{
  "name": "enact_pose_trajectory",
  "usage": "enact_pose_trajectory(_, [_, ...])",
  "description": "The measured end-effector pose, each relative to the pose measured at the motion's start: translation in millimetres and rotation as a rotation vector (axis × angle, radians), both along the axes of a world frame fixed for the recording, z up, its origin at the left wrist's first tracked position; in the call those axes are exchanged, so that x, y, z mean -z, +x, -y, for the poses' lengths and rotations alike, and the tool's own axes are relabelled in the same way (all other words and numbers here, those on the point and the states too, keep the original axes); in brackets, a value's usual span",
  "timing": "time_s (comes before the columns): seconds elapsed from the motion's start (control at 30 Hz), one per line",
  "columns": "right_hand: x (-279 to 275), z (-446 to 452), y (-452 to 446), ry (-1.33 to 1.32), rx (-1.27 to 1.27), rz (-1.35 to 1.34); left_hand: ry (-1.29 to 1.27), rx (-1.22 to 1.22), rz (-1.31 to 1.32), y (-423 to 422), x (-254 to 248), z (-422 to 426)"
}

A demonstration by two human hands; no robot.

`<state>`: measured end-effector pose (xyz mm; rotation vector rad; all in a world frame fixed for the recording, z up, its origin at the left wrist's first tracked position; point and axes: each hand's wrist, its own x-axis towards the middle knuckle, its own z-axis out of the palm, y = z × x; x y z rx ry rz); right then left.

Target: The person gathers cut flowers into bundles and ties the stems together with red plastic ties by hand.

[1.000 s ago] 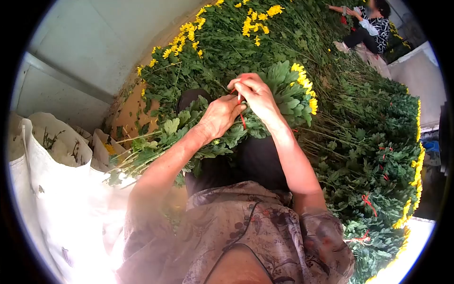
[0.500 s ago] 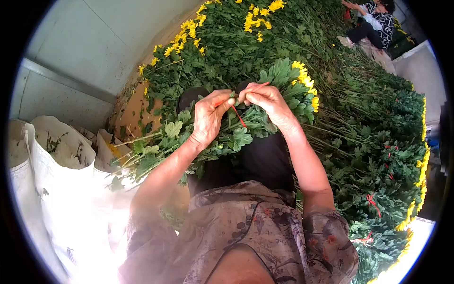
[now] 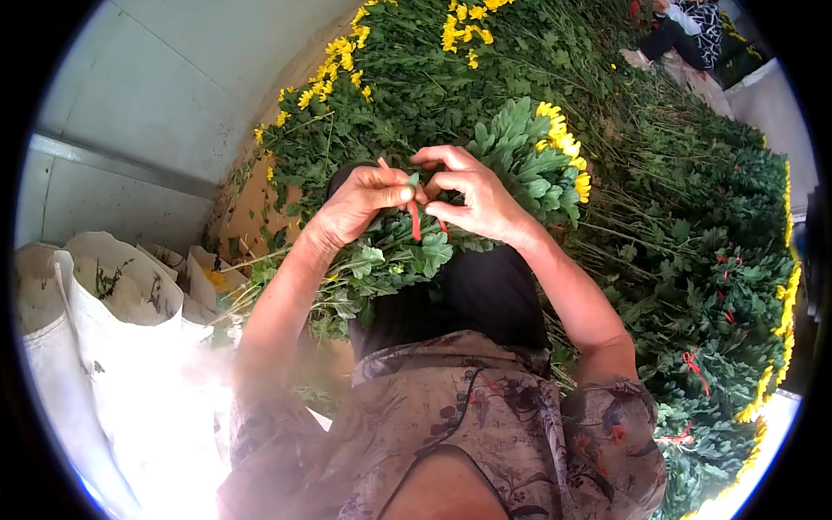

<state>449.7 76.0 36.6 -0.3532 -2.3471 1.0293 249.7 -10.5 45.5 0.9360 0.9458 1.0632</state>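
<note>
A bunch of leafy stems (image 3: 511,147) with yellow flowers (image 3: 563,143) at its right end lies across the lap. Over its middle, my left hand (image 3: 368,201) pinches a red tie (image 3: 416,222) between thumb and fingers. Close on its right is my right hand (image 3: 472,195), its thumb and fingers spread apart in a curve, with the fingertips beside the tie. Whether the right fingertips touch the tie is hard to make out. The red tie hangs down in front of the leaves, and its upper end sticks up above my left thumb.
White sacks (image 3: 121,303) with plant scraps stand at the left, below a pale wall (image 3: 147,87). Piled yellow-flowered stems (image 3: 381,95) lie ahead. Bunches with red ties (image 3: 693,373) line the right side. Another person (image 3: 685,39) sits at the top right.
My left hand has moved slightly left and turned, with the tie in its pinch. My right hand has let go of the tie's upper end, and its fingers have spread. The view has shifted slightly.
</note>
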Motion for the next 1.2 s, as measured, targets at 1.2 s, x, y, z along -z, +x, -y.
enact_pose_trajectory(1.2, [-42.8, 44.1, 31.1, 0.308, 0.099, -0.072, 0.253, -0.095, -1.028, 6.2, -24.6, 6.3])
